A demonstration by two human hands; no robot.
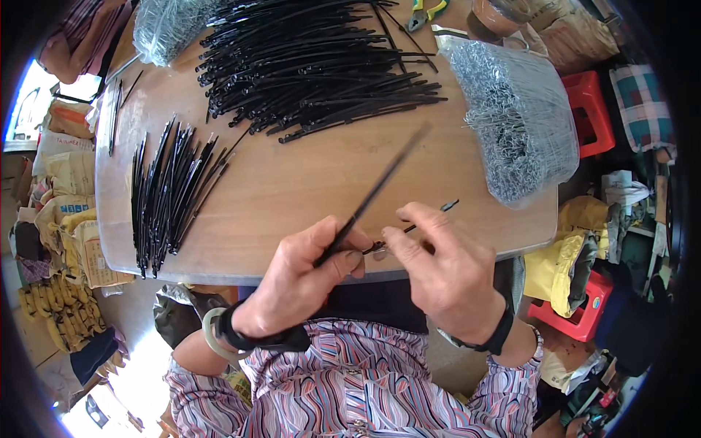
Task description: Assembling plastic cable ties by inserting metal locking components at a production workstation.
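Note:
My left hand (292, 285) is closed around a long, thin black strip (376, 191). The strip slants up to the right over the table, and its far end is smeared by motion. Close beside it, my right hand (454, 288) has its thumb and fingers bent around a slim dark rod (449, 206) whose tip sticks out past the fingers. Between the hands, a small dark end (378, 247) shows near the left fingertips; whether it belongs to the rod or the strip I cannot tell. Both hands are above the table's near edge.
A big heap of black strips (292, 73) covers the table's far side, and a smaller bundle (168, 193) lies at left. Clear bags of thin metal wire pieces stand at right (511, 124) and far left (164, 33). Pliers (425, 13) lie behind. Red stools (588, 113) are at right.

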